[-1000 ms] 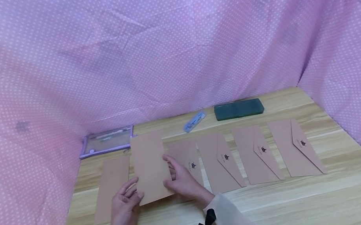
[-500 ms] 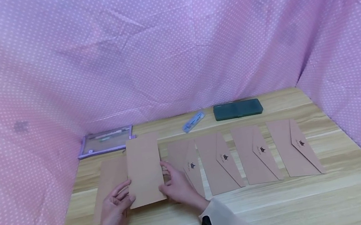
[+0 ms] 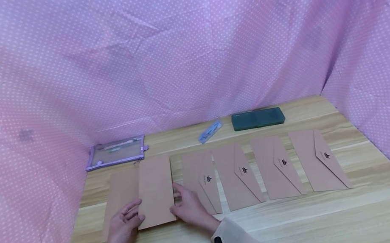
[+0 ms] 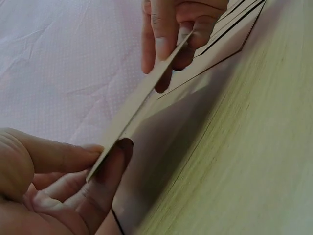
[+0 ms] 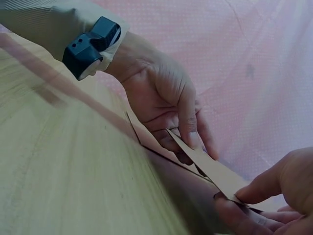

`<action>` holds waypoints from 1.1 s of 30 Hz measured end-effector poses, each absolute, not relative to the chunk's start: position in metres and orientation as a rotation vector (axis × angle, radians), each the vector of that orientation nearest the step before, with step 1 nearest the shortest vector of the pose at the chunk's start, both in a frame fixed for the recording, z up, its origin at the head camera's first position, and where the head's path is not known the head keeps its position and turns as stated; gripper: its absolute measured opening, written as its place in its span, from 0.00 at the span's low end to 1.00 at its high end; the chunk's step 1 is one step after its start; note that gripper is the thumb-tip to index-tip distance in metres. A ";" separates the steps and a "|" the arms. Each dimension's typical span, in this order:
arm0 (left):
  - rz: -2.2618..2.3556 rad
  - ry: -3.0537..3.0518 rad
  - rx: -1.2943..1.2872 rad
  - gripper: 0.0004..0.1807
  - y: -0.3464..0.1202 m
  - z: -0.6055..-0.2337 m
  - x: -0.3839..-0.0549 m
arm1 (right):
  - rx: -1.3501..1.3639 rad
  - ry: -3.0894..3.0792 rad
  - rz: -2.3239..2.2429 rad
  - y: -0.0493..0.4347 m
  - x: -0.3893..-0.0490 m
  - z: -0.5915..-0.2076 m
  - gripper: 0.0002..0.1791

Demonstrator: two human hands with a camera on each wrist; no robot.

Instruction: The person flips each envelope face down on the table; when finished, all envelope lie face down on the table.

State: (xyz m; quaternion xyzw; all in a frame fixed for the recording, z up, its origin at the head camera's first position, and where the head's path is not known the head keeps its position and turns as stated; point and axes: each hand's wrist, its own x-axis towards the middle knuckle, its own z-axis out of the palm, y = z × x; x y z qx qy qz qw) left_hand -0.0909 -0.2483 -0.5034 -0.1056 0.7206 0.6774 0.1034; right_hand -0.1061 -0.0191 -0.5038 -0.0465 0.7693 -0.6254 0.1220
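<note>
A plain brown paper envelope (image 3: 155, 192) is held between both hands, low over the table's left part, its blank face up. My left hand (image 3: 122, 224) pinches its left edge near the lower corner, thumb on top and fingers beneath. On the opposite edge, my right hand (image 3: 192, 208) pinches it the same way. In the left wrist view the held envelope (image 4: 139, 103) appears nearly edge-on, raised with a shadow below. Another blank-faced envelope (image 3: 117, 190) lies at the far left, partly covered by the held one and my left hand.
To the right, several brown envelopes (image 3: 274, 168) lie in a row with crown-printed flaps up. Along the back of the wooden table (image 3: 275, 232) are a purple-edged clear pouch (image 3: 116, 152), a small blue packet (image 3: 210, 132) and a dark green case (image 3: 258, 118). Pink dotted cloth (image 3: 184, 54) surrounds it.
Both hands have moved left and lowered the envelope toward the table, keeping their pinch on it. Its top edge has dropped below the pouch, and more of the envelope to the right now shows.
</note>
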 end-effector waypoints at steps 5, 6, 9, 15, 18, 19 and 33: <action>1.881 2.172 -0.393 0.33 -0.245 -0.503 -0.094 | -0.087 2.207 -1.837 -0.018 -0.105 -0.509 0.45; 1.867 2.179 -0.403 0.33 -0.245 -0.503 -0.095 | -0.081 2.210 -1.830 -0.018 -0.104 -0.510 0.45; 1.826 2.192 -0.420 0.35 -0.244 -0.502 -0.095 | -0.064 2.200 -1.815 -0.017 -0.103 -0.510 0.45; 1.775 2.230 -0.448 0.36 -0.243 -0.500 -0.094 | -0.070 2.159 -1.790 -0.013 -0.102 -0.506 0.43; 1.737 2.260 -0.456 0.35 -0.242 -0.497 -0.092 | -0.073 2.164 -1.772 -0.011 -0.103 -0.505 0.41; 1.726 2.270 -0.459 0.34 -0.242 -0.496 -0.092 | -0.074 2.171 -1.764 -0.011 -0.104 -0.504 0.41; 1.675 2.380 -0.398 0.29 -0.238 -0.488 -0.086 | -0.193 2.291 -1.597 -0.003 -0.104 -0.498 0.42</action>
